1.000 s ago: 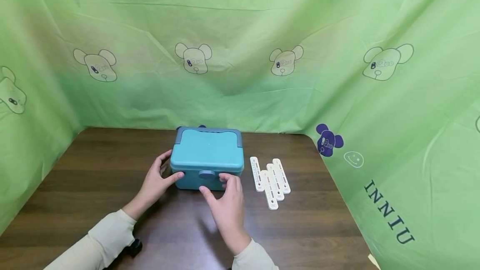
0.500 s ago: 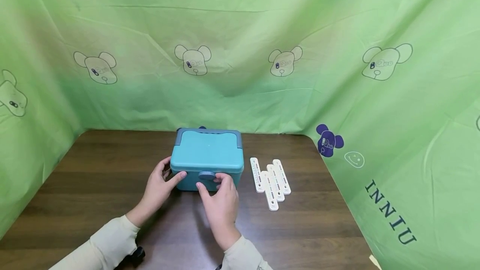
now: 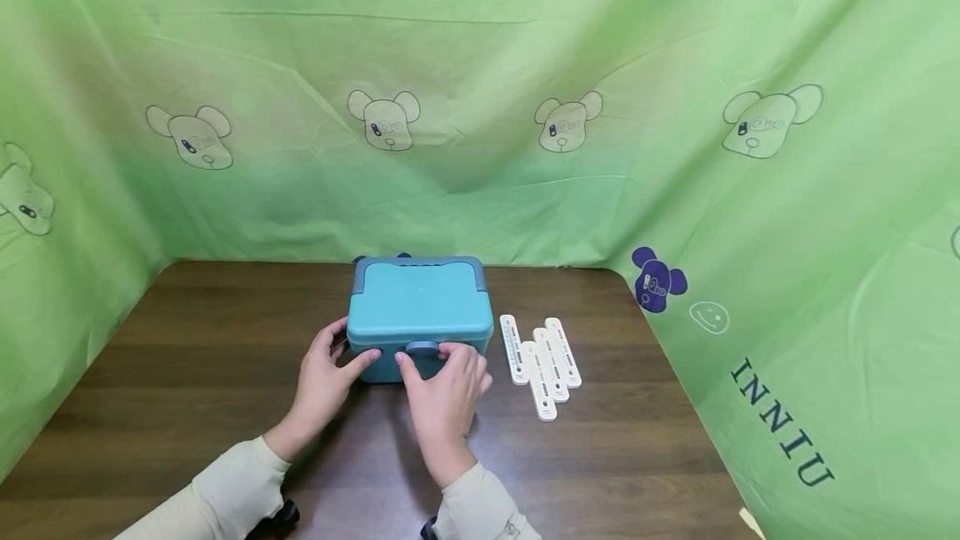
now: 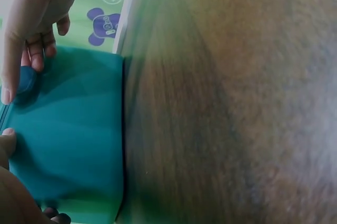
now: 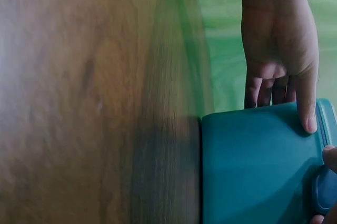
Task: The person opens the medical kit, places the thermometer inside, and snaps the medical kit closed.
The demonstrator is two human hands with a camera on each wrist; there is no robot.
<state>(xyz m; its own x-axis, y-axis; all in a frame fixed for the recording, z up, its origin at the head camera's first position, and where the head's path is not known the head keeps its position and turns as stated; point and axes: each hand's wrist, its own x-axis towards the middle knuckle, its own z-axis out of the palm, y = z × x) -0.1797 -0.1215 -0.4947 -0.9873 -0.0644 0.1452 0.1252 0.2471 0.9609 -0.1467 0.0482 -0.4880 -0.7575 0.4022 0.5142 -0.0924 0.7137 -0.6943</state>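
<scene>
Left hand (image 3: 321,386) and teal box (image 3: 420,307) have shifted slightly right since a moment ago. Nearest, the right hand (image 3: 447,397) has its grip pinching the blue latch (image 3: 422,349); the left grip holds the box's left front corner. The box stands closed on the tabletop (image 3: 615,448), four white strips (image 3: 551,366) beside it, green curtain (image 3: 480,190) behind.

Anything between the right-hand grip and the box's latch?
Nothing visible: the right-hand grip is right at the latch. The left-hand grip holds the box by its left side, and the white strips lie right of it, out of the way.
</scene>
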